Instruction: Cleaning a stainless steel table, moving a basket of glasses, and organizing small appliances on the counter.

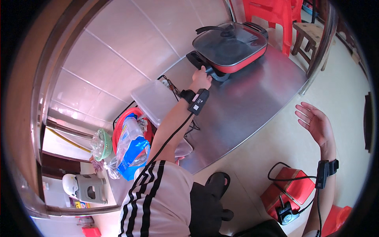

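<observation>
A red electric skillet point(252, 57) with a black base and a clear glass lid point(225, 49) sits at the far end of the metal table. My left hand point(202, 79) reaches across the tabletop and is closed on the skillet's black handle point(196, 59) at its near left corner. Part of those fingers is hidden behind the handle. To the right, beyond the table's edge, my right hand point(316, 122) hangs over the floor with its fingers stretched out and nothing in it. Each wrist carries a strapped black device with a cable.
Left of my arm are a clear plastic box point(154, 98), a red basin point(120, 132) and a blue-and-clear plastic bag point(132, 148). A red chair point(272, 14) and wooden stool point(310, 33) stand beyond the table point(244, 106). Red boxes point(292, 183) and a black dialled device point(288, 217) lie low right.
</observation>
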`<state>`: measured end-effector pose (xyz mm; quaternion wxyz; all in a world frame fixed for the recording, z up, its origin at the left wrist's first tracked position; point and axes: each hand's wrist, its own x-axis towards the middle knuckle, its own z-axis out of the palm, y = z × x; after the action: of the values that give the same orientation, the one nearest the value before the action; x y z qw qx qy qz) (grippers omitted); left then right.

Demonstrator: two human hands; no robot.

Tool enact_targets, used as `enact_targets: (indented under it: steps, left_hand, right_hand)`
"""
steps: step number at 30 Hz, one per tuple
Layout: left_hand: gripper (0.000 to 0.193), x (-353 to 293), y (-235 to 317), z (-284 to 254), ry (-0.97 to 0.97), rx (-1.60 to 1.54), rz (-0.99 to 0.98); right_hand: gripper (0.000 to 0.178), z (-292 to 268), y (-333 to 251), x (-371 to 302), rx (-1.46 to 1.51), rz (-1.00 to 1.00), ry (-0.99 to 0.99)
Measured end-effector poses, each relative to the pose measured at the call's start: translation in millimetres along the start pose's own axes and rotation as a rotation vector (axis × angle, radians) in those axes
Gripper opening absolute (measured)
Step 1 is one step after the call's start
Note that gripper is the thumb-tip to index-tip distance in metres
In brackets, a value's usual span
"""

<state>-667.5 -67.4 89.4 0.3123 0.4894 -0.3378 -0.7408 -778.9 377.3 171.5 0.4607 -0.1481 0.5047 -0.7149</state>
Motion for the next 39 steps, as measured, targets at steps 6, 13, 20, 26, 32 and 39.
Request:
enact_targets:
  steps: [6, 13, 20, 26, 32, 39]
  left_hand:
    - [0.054, -5.1, 5.3, -12.9, -0.021, 1.701, 1.054]
    - [0.059, 1.0, 41.3, -21.9, -0.163, 1.725, 0.909]
    - [0.028, 21.4, 37.6, -31.3, -0.247, 0.016, 0.107]
    - [0.02, -1.8, 26.2, -29.4, -0.077, -0.034, 0.049]
    - [0.02, 2.5, 21.1, -31.5, -0.065, -0.008, 0.056]
    - [0.025, -0.3, 19.5, -25.1, -0.154, 0.053, 0.037]
  right_hand:
    - [0.04, -1.5, 1.0, -1.5, 0.015, -0.011, 0.023]
    - [0.04, -0.2, -1.1, -10.2, 0.002, -0.016, 0.062]
    - [0.036, -8.1, -0.8, -12.9, 0.006, -0.007, 0.111]
    - [0.038, -5.3, 1.8, 1.7, 0.006, 0.0, 0.02]
    - [0.036, -6.9, 6.1, 6.1, 0.045, 0.01, -0.02]
    - [0.035, -14.7, 8.5, 4.2, 0.027, 0.029, 0.064]
